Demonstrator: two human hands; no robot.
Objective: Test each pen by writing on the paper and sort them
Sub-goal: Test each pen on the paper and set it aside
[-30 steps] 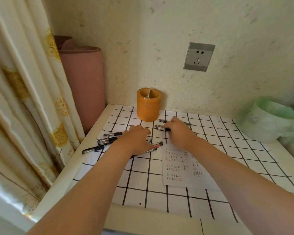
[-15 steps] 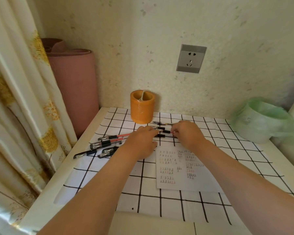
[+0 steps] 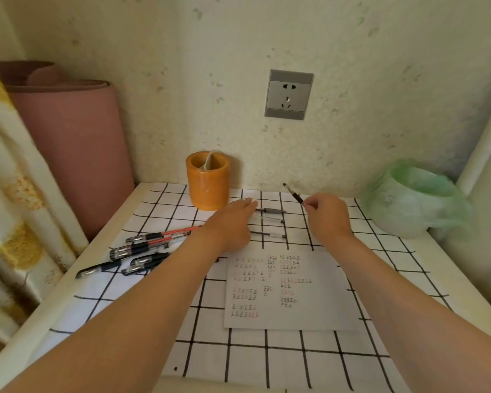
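Observation:
My right hand (image 3: 326, 215) pinches a black pen (image 3: 294, 194) by its lower end and holds it tilted above the table, tip up toward the wall. My left hand (image 3: 233, 222) lies flat with fingers straight, its fingertips touching the row of three pens (image 3: 271, 222) between the hands. A pile of several black and red pens (image 3: 142, 249) lies left of my left arm. The white paper (image 3: 287, 290) with small written marks sits in front of my right arm. An orange pen holder (image 3: 207, 184) stands at the wall.
The table wears a white cloth with a black grid (image 3: 267, 361). A bin lined with a green bag (image 3: 411, 198) stands at the back right. A pink roll (image 3: 74, 154) and a curtain (image 3: 9, 211) fill the left side. A wall socket (image 3: 289, 94) is above.
My right hand has lifted one pen off the row and raised it to the right. My left hand has slid forward to the remaining pens. The camera has moved closer.

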